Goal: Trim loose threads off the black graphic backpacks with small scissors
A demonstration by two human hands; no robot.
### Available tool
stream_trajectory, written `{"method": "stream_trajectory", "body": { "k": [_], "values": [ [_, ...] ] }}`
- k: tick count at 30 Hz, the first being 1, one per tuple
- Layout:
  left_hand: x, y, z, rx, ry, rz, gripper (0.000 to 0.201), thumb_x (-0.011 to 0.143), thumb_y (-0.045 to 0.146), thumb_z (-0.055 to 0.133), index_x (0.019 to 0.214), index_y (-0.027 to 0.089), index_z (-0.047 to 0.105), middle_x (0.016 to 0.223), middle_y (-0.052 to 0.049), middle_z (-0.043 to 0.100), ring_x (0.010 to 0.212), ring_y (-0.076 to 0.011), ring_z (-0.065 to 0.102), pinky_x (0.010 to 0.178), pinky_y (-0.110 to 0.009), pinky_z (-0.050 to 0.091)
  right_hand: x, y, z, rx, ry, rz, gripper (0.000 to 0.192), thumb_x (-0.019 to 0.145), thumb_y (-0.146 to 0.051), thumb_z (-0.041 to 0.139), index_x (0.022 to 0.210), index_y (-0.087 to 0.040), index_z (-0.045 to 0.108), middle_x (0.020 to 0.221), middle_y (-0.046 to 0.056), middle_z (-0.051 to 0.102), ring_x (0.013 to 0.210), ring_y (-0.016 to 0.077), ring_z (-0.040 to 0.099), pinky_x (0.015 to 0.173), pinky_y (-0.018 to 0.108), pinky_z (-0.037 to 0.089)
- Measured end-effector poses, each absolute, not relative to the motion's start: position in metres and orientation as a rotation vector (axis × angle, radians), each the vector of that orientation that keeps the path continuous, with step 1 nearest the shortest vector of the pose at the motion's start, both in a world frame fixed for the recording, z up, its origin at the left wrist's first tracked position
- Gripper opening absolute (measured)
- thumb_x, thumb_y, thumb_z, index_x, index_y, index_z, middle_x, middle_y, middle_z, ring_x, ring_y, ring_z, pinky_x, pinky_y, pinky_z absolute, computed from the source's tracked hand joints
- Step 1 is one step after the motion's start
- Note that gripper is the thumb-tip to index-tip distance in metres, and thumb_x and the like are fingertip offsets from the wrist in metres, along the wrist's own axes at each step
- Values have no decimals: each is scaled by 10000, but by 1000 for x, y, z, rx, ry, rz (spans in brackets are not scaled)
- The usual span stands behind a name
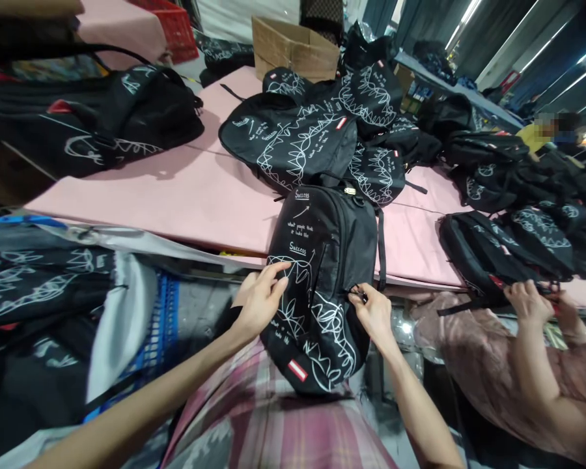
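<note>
Between the two hands, a black backpack (322,286), propped half on the lap, top leaning against the edge of the pink table (200,195). Left hand (260,301) flat against the printed front panel, fingers curled loosely, bracing rather than gripping. Right hand (374,311) pinched tight on something small at the side seam, a zipper pull by the look of it, though too small to tell for sure. Red-and-white tag (297,369) low on the panel, below the left wrist.

Risks from here, as a judgement: bag sitting on a knee, only lightly steadied, so a hard tug at the zipper could swing it off towards the floor. Side strap (381,247) hanging just above the right hand, close enough to snag in the teeth. Thin pinch, easy to slip.

Beyond the hands, a pile of bags (317,124) across the table, a cardboard box (293,49) behind. Further right, a co-worker's hands (542,301) on another bag (498,254), well apart. Left of the left arm, more bags in a sack (122,326).
</note>
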State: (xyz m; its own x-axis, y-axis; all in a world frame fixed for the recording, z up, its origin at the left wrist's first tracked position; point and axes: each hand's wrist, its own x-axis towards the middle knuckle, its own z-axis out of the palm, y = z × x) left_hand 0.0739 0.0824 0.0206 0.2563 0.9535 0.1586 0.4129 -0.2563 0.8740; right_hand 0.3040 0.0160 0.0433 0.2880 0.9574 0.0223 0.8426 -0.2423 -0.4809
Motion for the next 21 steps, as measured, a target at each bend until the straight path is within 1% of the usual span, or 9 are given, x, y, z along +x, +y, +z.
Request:
{"method": "stream_trajectory", "body": {
  "k": [2, 4, 7, 10, 12, 14, 17, 19, 21],
  "values": [
    [77, 89, 19, 1743, 1224, 936, 340, 873, 353, 400, 1167, 217, 504, 1202, -73, 539, 983, -182, 570, 870, -350, 468, 314, 11, 40, -2129, -1533, 488, 120, 774, -297, 572, 820, -226, 656, 810, -1, 696, 741, 196, 634, 624, 263, 395],
    [78, 100, 18, 1724, 1222, 954, 354, 863, 377, 414, 1169, 224, 505, 1236, -66, 521, 999, -183, 563, 910, -359, 445, 323, 6, 40, -2065, -1457, 592, 140, 760, -322, 584, 801, -211, 661, 783, 1, 690, 714, 183, 623, 626, 260, 407],
    [73, 120, 10, 1692, 1322, 994, 377, 841, 395, 420, 1147, 200, 526, 1221, -83, 526, 1049, -213, 541, 931, -384, 431, 332, 0, 43, -1932, -1363, 659, 203, 755, -354, 591, 840, -184, 663, 791, 21, 677, 709, 172, 614, 647, 263, 435],
    [67, 137, 1, 1666, 1424, 994, 367, 818, 391, 416, 1057, 160, 572, 1122, -114, 571, 1009, -245, 561, 871, -403, 467, 330, 0, 51, -1838, -1356, 502, 281, 761, -399, 591, 922, -176, 647, 887, 50, 659, 790, 179, 613, 720, 285, 456],
    [72, 146, 7, 1779, 1385, 1011, 337, 829, 375, 410, 1024, 163, 585, 1091, -109, 588, 1007, -245, 564, 883, -409, 459, 321, 4, 56, -1908, -1367, 347, 316, 746, -438, 610, 927, -180, 630, 890, 53, 648, 792, 189, 609, 724, 299, 455],
    [90, 157, 27, 2007, 1234, 1110, 309, 857, 350, 407, 1038, 175, 586, 1114, -95, 590, 1080, -235, 528, 946, -413, 413, 310, 10, 58, -2019, -1358, 239, 342, 734, -470, 619, 916, -180, 606, 853, 48, 644, 741, 193, 606, 680, 300, 449],
    [138, 179, 71, 2460, 843, 1196, 285, 884, 314, 431, 1106, 220, 583, 1210, -66, 568, 1239, -234, 393, 1008, -438, 322, 300, 16, 54, -2048, -1319, 188, 307, 760, -464, 589, 887, -185, 580, 802, 33, 640, 673, 176, 593, 622, 278, 436],
    [175, 197, 98, 2746, 554, 1098, 286, 874, 334, 476, 1130, 263, 583, 1263, -47, 545, 1298, -265, 303, 1011, -478, 267, 298, 16, 50, -1991, -1306, 189, 258, 781, -440, 565, 851, -191, 574, 765, 19, 631, 644, 161, 581, 602, 261, 428],
    [208, 213, 115, 2942, 285, 955, 273, 871, 380, 488, 1098, 279, 601, 1213, -41, 583, 1262, -277, 346, 1018, -515, 193, 299, 14, 45, -1961, -1301, 144, 236, 794, -423, 551, 826, -190, 570, 736, 13, 616, 618, 151, 567, 580, 247, 415]
  ]
}}
